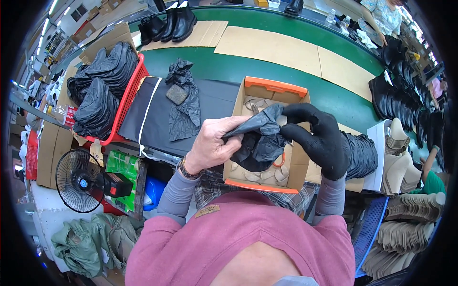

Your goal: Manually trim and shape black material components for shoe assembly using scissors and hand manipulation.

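In my bare left hand point(214, 143), with a watch on the wrist, the fingers pinch a crumpled sheet of thin black paper point(260, 148). My right hand point(319, 140), in a black glove, closes its thumb and forefinger at the sheet's right side. Both hands are above a cardboard box point(274, 86) with orange edges. Inside it lie loose beige pieces point(253, 175) and an orange loop point(281, 160), perhaps a scissors handle, partly covered by the paper. To the left, a rough grey block point(177, 94) rests on another crumpled black sheet point(185, 117), over a flat dark stack point(214, 97).
A red basket point(129, 95) of bundled black paper stands at left, above a black fan point(81, 181). Black wrapped bundles point(360, 155) and stacked beige insole-like forms point(410, 209) are at right. Black boots point(179, 24) stand across the green table point(205, 59). Another person point(384, 19) is at far right.
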A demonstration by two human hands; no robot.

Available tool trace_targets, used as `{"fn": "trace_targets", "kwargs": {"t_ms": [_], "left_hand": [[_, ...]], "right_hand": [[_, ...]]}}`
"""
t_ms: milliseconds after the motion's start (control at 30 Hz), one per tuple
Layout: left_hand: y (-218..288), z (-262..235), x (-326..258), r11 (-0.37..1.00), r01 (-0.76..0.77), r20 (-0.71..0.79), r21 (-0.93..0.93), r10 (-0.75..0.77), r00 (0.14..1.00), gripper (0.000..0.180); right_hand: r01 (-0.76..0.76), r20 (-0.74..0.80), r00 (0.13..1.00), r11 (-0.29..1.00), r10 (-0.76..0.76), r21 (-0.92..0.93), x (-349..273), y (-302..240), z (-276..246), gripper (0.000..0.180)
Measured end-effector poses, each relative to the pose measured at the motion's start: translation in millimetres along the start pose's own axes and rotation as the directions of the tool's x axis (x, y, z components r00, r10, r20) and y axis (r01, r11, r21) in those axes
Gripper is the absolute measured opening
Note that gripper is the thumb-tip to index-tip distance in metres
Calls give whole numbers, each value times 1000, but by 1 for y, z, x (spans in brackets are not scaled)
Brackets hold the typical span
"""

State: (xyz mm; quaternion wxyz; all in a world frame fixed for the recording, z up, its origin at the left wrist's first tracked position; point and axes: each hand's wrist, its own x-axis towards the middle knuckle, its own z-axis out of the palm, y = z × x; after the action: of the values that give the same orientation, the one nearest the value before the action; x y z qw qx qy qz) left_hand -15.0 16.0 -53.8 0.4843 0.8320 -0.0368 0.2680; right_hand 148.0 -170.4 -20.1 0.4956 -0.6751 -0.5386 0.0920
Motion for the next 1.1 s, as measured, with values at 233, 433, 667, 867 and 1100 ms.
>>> {"fn": "trace_targets", "kwargs": {"t_ms": [233, 433, 667, 867, 1100], "left_hand": [[-2, -8, 1, 994, -108, 118, -6, 108, 987, 43], [1, 10, 2, 884, -311, -111, 349, 369, 923, 64], [-5, 15, -4, 919, -273, -242, 284, 344, 907, 18], [-4, 18, -15, 997, -56, -404, -46, 32, 914, 5], [7, 11, -8, 971, -185, -158, 153, 209, 965, 21]], "right_hand": [[-370, 200, 928, 715, 314, 593, -1, -15, 9, 23], [-341, 125, 940, 857, 318, 386, -6, -5, 26, 15], [-281, 155, 960, 794, 234, 539, -9, -9, 35, 60], [-355, 163, 929, 672, 333, 649, -14, -19, 37, 50], [-269, 17, 950, 793, 311, 547, -13, -14, 38, 42]]}}
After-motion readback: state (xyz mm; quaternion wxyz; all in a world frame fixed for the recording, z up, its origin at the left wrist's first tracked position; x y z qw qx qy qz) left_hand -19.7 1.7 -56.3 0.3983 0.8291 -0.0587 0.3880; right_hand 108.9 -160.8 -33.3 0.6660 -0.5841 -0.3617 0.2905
